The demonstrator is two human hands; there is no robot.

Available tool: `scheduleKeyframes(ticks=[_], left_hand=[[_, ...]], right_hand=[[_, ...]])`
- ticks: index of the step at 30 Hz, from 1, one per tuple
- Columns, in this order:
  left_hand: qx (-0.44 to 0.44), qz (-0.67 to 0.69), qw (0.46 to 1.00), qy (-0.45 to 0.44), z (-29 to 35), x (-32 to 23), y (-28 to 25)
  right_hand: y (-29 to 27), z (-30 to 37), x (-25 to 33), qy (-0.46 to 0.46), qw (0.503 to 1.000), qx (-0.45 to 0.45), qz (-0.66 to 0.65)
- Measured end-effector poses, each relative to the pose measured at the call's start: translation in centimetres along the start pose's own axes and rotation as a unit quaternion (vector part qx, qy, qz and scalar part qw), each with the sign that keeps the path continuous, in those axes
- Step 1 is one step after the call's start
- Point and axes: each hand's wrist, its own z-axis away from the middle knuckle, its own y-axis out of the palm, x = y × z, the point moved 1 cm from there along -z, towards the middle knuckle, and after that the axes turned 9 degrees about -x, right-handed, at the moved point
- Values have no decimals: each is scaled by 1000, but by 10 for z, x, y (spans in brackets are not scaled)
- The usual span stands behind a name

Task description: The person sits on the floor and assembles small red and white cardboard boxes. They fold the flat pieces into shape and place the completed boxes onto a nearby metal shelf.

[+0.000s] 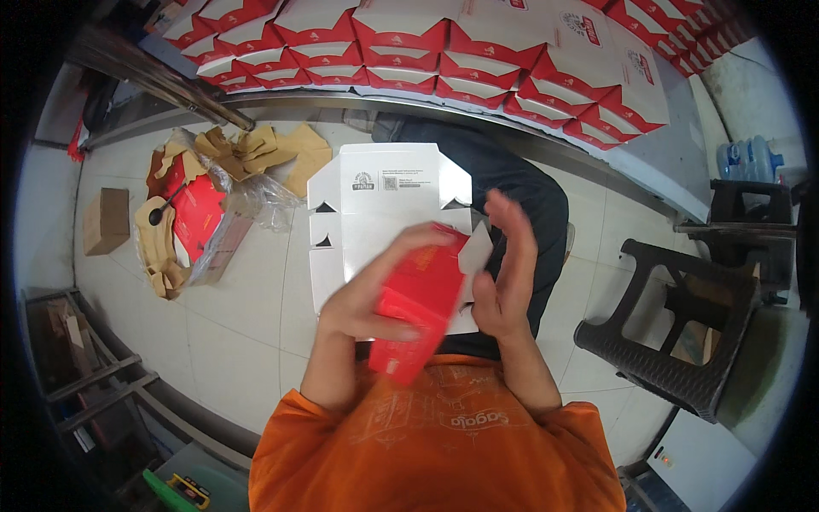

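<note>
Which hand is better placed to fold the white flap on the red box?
Probably the right hand: it is open, with its palm beside the white flap, while the left hand is occupied gripping the red box.

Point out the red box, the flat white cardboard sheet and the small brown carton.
Red box (422,288): head view, middle of its red face.
Flat white cardboard sheet (384,215): head view, bare panel below the print.
Small brown carton (107,224): head view, middle of its visible side.
</note>
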Motion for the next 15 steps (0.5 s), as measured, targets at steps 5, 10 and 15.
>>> scheduleKeyframes(ticks=[5,10,15], left_hand=[[-47,-34,998,38,0,-9,11],[-69,-87,994,19,2,-15,14],[-64,-94,993,24,2,-6,14]], right_hand=[[-5,4,10,-161,975,-4,155],[-8,14,14,-150,968,3,203],[-10,15,5,-134,980,-21,144]])
